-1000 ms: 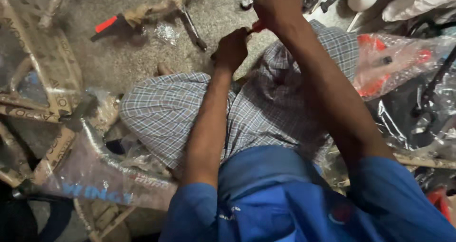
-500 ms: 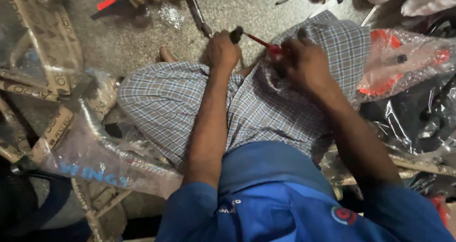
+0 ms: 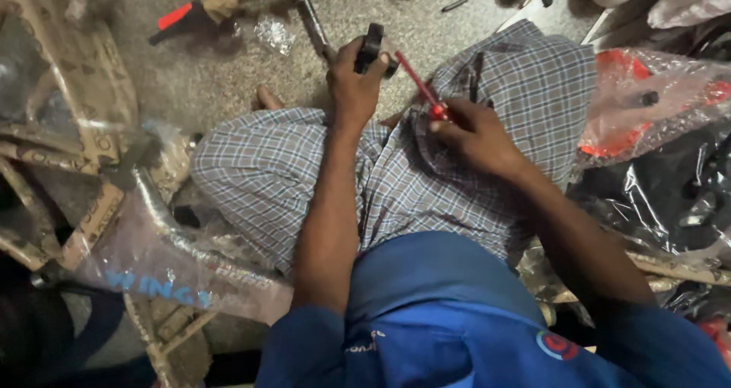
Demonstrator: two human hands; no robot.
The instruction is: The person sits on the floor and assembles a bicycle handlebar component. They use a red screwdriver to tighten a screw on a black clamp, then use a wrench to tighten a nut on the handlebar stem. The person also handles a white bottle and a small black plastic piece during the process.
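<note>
I sit on the floor with my checked cloth (image 3: 274, 167) over my knees. My left hand (image 3: 354, 79) grips a small black metal part (image 3: 373, 45) held out over the floor. My right hand (image 3: 476, 133) holds a thin red tool (image 3: 417, 83) by its lower end, and the tool's tip reaches up to the black part. Both hands are close together above my knees.
A bicycle frame wrapped in cardboard and clear plastic (image 3: 114, 228) lies at my left. A red-and-black tool (image 3: 179, 19) and a metal rod (image 3: 312, 22) lie on the grey floor ahead. Plastic-wrapped red and black parts (image 3: 655, 114) are piled at my right.
Both hands have come down from higher up in the view. The right hand has drawn back towards my knee, and the red tool now slants up to the black part in my left hand.
</note>
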